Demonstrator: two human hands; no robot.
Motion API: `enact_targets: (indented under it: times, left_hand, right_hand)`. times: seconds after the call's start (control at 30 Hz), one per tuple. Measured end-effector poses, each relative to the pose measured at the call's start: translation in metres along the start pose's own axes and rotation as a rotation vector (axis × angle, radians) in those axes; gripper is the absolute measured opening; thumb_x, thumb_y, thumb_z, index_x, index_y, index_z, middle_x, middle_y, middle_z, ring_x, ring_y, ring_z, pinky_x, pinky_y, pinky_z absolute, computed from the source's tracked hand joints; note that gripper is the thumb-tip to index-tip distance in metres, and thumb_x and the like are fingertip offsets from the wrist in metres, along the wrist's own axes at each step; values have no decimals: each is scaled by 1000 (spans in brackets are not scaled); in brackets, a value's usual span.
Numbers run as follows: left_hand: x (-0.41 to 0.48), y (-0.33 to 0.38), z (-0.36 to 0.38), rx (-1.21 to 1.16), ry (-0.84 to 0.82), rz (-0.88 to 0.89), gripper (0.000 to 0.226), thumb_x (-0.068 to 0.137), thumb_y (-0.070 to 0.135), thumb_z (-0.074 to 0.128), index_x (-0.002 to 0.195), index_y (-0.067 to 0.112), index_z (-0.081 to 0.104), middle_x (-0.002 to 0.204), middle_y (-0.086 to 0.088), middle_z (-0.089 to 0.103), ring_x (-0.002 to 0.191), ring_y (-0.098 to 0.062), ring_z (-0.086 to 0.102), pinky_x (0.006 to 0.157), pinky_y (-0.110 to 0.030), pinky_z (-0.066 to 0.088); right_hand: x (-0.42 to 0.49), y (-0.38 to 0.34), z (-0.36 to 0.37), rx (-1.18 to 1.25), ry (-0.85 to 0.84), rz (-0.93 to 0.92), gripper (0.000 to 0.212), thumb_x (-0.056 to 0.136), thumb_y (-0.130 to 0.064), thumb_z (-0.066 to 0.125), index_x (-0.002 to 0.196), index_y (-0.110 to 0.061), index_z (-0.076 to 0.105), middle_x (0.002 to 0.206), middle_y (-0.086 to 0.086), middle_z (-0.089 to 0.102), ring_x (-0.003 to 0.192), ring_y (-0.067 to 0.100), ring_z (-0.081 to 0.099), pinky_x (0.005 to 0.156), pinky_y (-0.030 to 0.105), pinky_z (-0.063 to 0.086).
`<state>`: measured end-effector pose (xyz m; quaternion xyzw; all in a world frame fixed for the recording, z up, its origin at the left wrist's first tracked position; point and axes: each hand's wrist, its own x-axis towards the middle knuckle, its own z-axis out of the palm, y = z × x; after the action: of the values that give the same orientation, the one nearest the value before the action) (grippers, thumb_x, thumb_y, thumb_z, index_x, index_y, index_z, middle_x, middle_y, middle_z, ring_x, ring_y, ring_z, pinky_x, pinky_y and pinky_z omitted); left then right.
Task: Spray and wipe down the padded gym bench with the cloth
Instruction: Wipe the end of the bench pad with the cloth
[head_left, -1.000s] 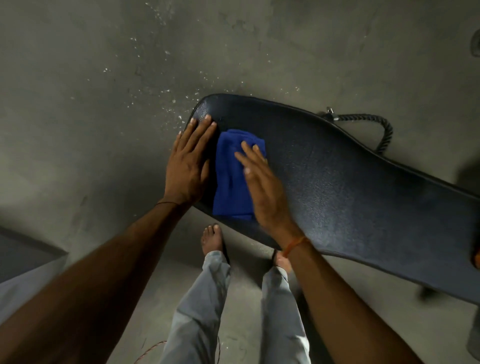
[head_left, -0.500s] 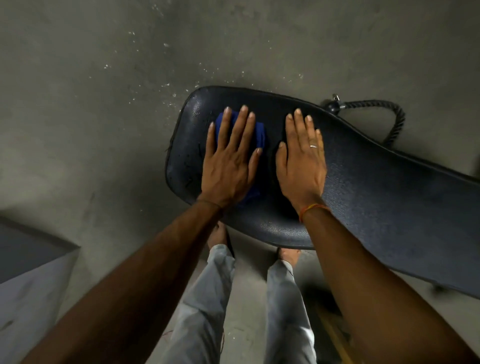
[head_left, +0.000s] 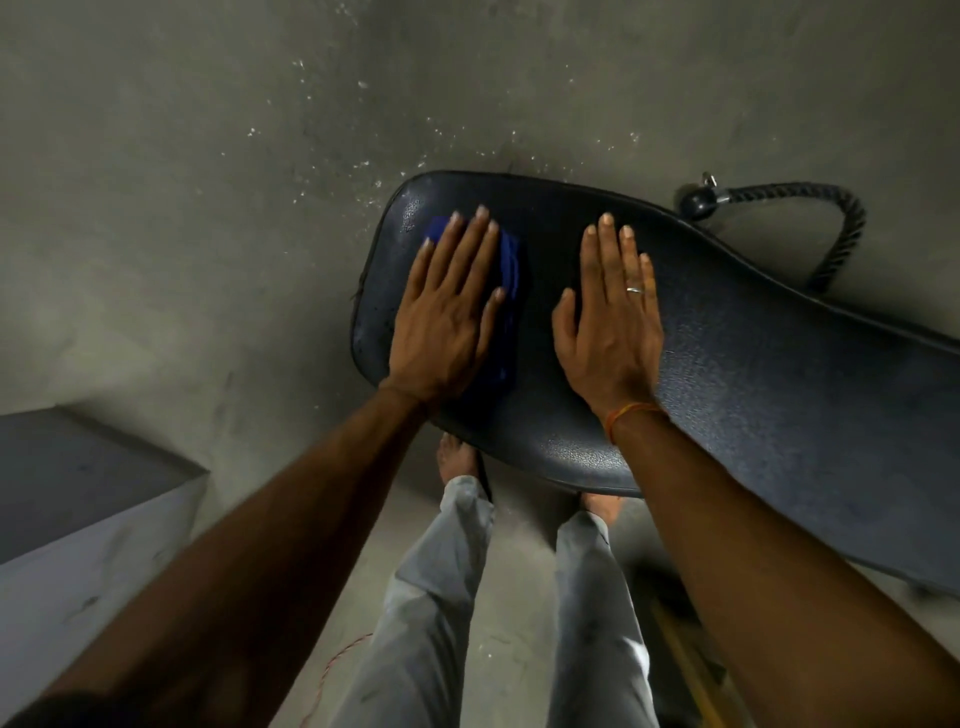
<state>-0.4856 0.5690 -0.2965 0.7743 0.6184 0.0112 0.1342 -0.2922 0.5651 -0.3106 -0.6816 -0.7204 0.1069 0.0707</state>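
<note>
While both hands lay flat on the black padded bench (head_left: 753, 389) in the head view, the left hand (head_left: 441, 322) pressed the blue cloth (head_left: 508, 291) down, fingers (head_left: 467, 249) straight, slightly spread, curled round nothing. Cloth sat under the left fingers and palm near the bench's rounded end, its blue edge showing just right of them. Right hand (head_left: 608, 332) rested bare on the padding just beside the cloth, fingers straight, holding nothing. Beyond the right fingers, a black rope handle (head_left: 841, 234) lay on the concrete floor (head_left: 208, 208).
</note>
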Motion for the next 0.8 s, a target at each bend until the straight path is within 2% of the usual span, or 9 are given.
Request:
enact_targets:
  times: [0.1, 0.2, 0.3, 0.37, 0.5, 0.6, 0.8]
  left_hand:
    - [42, -4, -9, 8, 18, -103, 70, 108, 52, 19, 164, 11, 14, 172, -10, 10, 160, -26, 6, 130, -45, 3]
    - [18, 0, -4, -16, -1, -120, 84, 102, 67, 22, 164, 11, 9, 173, -10, 4, 160, -26, 0, 130, -47, 3]
    - [-53, 9, 6, 3, -9, -179, 79, 105, 61, 25, 164, 12, 9, 173, -10, 4, 160, -26, -1, 130, -50, 7]
    - [-70, 6, 9, 4, -15, -212, 77, 105, 59, 24, 164, 12, 10, 172, -10, 6, 160, -27, 1, 129, -51, 9]
    - [-1, -18, -6, -61, 8, -334, 78, 105, 60, 25, 164, 13, 6, 173, -9, 3, 160, -28, -2, 130, -48, 3]
    - [43, -38, -14, -144, 26, -392, 83, 103, 65, 21, 164, 10, 6, 172, -10, 4, 160, -28, -1, 130, -50, 7]
    - [-58, -21, 4, -184, 48, -456, 83, 103, 64, 24, 165, 12, 5, 173, -6, 1, 160, -27, -5, 130, -49, 7]
  right_hand:
    - [0, 0, 1, -12, 13, 7, 65, 105, -32, 34, 165, -9, 20, 173, 11, 16, 161, 27, 13, 132, 43, 13]
    - [0, -1, 0, -12, 19, 2, 65, 105, -32, 34, 164, -8, 21, 173, 12, 17, 161, 27, 14, 132, 43, 14]
    - [1, -2, 0, -7, 13, 5, 65, 105, -32, 35, 164, -8, 23, 173, 12, 18, 161, 27, 15, 132, 43, 15]
    - [0, -2, 0, -10, 14, 16, 65, 105, -32, 35, 164, -8, 23, 173, 12, 19, 161, 28, 16, 132, 43, 15]
    - [0, -1, 2, -27, 26, 3, 65, 105, -32, 34, 164, -8, 22, 173, 12, 18, 161, 27, 16, 132, 43, 15]
    - [0, -2, 2, -35, 32, 6, 65, 105, -33, 34, 164, -8, 22, 173, 12, 18, 161, 27, 16, 131, 44, 16]
    - [1, -4, -1, -28, 21, 22, 65, 105, -31, 36, 164, -9, 23, 173, 11, 19, 161, 27, 17, 132, 42, 14]
